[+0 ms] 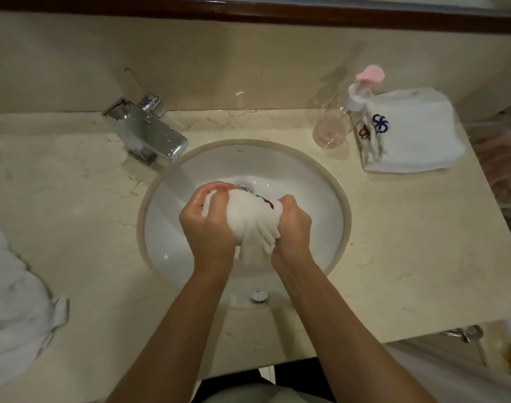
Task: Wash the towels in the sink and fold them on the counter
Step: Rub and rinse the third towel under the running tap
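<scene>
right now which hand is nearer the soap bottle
Right. The right hand grips the towel on the side toward the soap bottle; the left hand grips its far side.

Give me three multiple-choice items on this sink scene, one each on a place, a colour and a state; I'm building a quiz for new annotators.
1. Where does the folded towel lie?
A. in the sink
B. on the counter right of the sink
C. over the faucet

2. What colour is the pump bottle's head?
A. pink
B. green
C. black

3. What are the hands doing with the wet towel?
A. both grip it bunched over the sink
B. one lays it flat
C. neither touches it

Answers: 1 B, it rests on the counter beside the bottle; 2 A, the top is pale pink; 3 A, the left hand and right hand curl round it.
</scene>
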{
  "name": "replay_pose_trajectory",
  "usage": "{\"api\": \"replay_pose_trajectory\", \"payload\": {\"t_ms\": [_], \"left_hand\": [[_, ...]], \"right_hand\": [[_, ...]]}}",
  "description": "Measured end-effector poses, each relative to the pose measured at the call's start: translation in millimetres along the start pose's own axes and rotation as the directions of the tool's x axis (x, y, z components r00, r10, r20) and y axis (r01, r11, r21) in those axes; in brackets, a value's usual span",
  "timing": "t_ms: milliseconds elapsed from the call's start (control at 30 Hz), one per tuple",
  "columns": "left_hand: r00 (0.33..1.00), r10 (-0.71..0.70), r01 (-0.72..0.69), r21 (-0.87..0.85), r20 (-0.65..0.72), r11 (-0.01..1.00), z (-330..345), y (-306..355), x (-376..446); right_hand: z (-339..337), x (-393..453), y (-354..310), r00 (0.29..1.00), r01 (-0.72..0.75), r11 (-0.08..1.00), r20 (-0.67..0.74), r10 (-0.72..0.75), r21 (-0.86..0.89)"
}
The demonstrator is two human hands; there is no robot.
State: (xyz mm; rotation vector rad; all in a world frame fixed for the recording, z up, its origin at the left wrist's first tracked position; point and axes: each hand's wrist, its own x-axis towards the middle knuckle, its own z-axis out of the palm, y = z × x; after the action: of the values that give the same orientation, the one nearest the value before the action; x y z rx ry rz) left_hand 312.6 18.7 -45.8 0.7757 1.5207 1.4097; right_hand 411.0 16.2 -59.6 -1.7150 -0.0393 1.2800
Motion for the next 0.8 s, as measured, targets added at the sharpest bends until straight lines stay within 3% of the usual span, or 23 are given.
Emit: {"api": "replay_pose_trajectory", "payload": {"t_ms": [100,233,333,400,433,500,567,600,633,667,700,733,767,800], "left_hand": [[0.95,-0.248,0.214,-0.18,-0.189,0.96,9.7,-4.8,4.6],[0.768,-0.607,0.495,-0.41,-0.206,0.766,14.4,-26.3,11.8],[0.698,-0.673,0.558,-0.404,-0.244,0.725,18.2,-36.0,13.2],[0.686,-0.687,0.575,-0.401,-0.238,0.713,18.6,-40.3,15.8],[0.695,-0.68,0.572,-0.394,-0.232,0.719,17.6,-41.8,16.3],[0.758,-0.602,0.529,-0.305,-0.25,0.792,15.6,-38.1,15.3],[0.87,-0.434,0.419,-0.115,-0.232,0.901,10.0,-26.1,5.2],[0.947,-0.295,0.297,0.001,-0.13,0.955,4.2,-16.8,-3.4],[0.993,-0.112,0.107,0.111,0.04,0.988,-4.3,-6.1,-12.1],[0.961,0.079,-0.133,0.191,0.265,0.973,-13.4,-0.3,-15.4],[0.839,0.223,-0.375,0.23,0.496,0.898,-21.6,3.5,-12.7],[0.675,0.313,-0.582,0.221,0.668,0.782,-29.6,5.3,-4.7],[0.522,0.359,-0.729,0.185,0.774,0.659,-32.8,10.0,6.7],[0.411,0.383,-0.818,0.148,0.827,0.556,-32.6,14.0,18.6]], "right_hand": [[11.2,0.3,-2.1,0.959,0.251,0.96,-0.1,-0.264,-0.124],[13.0,8.5,-2.3,0.8,0.504,0.747,-0.092,-0.593,-0.434],[20.0,17.0,-1.8,0.716,0.544,0.581,-0.025,-0.698,-0.605],[24.3,21.6,-4.5,0.761,0.471,0.57,-0.017,-0.649,-0.673],[22.8,25.4,-5.6,0.821,0.408,0.595,-0.007,-0.571,-0.692],[15.7,31.6,-11.6,0.954,0.244,0.705,0.035,-0.296,-0.666],[6.6,35.1,-15.5,0.994,0.034,0.837,0.105,0.028,-0.546],[1.4,37.2,-16.6,0.978,-0.07,0.865,0.137,0.158,-0.498],[-3.5,34.6,-19.5,0.947,-0.156,0.866,0.177,0.268,-0.476],[-7.7,31.5,-22.9,0.909,-0.225,0.854,0.214,0.357,-0.47],[-12.6,29.1,-26.8,0.872,-0.25,0.842,0.266,0.41,-0.478],[-17.8,27.4,-29.3,0.835,-0.26,0.836,0.323,0.446,-0.484],[-21.7,26.0,-32.9,0.822,-0.258,0.844,0.353,0.447,-0.47],[-24.6,23.8,-37.4,0.82,-0.25,0.853,0.368,0.438,-0.459]]}}
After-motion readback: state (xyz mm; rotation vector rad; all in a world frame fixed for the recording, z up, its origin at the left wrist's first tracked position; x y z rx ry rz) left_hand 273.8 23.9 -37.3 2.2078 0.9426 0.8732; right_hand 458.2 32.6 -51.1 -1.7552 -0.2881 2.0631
